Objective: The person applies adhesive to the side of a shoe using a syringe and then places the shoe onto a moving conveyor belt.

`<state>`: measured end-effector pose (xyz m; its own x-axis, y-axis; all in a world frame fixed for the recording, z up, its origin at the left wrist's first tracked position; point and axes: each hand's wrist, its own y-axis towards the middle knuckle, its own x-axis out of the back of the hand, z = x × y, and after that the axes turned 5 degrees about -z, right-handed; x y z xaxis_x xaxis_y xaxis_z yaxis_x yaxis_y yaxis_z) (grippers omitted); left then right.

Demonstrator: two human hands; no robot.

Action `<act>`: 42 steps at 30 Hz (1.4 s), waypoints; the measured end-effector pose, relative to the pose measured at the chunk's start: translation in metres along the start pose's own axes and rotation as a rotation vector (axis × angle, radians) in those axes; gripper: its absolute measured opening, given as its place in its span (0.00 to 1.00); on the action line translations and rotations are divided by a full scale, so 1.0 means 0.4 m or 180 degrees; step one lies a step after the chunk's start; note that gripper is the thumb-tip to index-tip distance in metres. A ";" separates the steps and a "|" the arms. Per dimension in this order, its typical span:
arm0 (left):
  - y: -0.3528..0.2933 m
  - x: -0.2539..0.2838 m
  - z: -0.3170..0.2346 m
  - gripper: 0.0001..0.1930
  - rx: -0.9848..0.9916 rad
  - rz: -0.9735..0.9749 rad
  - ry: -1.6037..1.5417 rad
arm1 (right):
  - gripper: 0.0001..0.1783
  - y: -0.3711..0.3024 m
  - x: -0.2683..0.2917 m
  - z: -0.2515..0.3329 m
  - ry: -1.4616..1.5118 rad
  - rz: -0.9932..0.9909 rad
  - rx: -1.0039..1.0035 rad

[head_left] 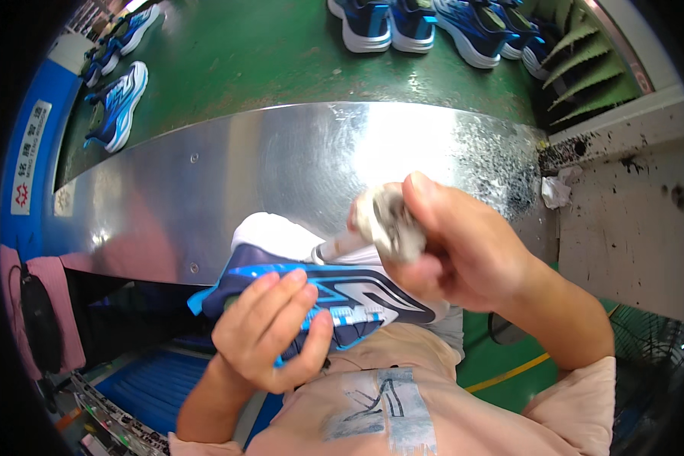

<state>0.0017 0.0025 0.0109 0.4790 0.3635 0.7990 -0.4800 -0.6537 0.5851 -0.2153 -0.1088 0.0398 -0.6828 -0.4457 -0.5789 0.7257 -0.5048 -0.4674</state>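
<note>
A navy and bright-blue sneaker [334, 287] with a thick white sole [270, 228] lies tilted on its side close to my body, its sole toward the metal ledge. My left hand [270, 334] is closed on the upper near the laces, with the fingers laid over its side. In my right hand [456, 251] I grip a pale stick-like tool [340, 247] with a thick, dirty white-and-grey wrapped end [391, 224]. The thin tip of this tool meets the shoe where sole and upper join, or hangs just over it. What kind of tool it is, I cannot tell.
Beyond the metal ledge [220, 175] runs a green surface [243, 68] carrying several matching sneakers [365, 26], with one lone sneaker [118, 106] at the left. Green bristle-like strips [593, 68] and a stained pale panel [631, 213] with crumpled paper [556, 191] border the right.
</note>
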 end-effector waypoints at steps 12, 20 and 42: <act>-0.126 -0.041 -0.087 0.14 0.0587 -0.0095 0.0739 | 0.38 -0.216 0.015 -0.005 -0.0987 -0.0409 0.0277; -0.102 -0.028 -0.086 0.12 0.0614 0.0012 0.0654 | 0.44 -0.334 0.089 -0.142 0.0076 -0.0758 0.0881; 0.127 -0.035 -0.012 0.31 0.0907 0.0534 0.0068 | 0.38 -0.294 0.062 -0.260 -0.0111 -0.1198 0.2041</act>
<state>-0.0329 -0.0326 0.0301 0.3937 0.2469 0.8855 -0.3246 -0.8639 0.3852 -0.3088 0.0163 0.0109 -0.8855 -0.1754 -0.4302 0.2583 -0.9555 -0.1422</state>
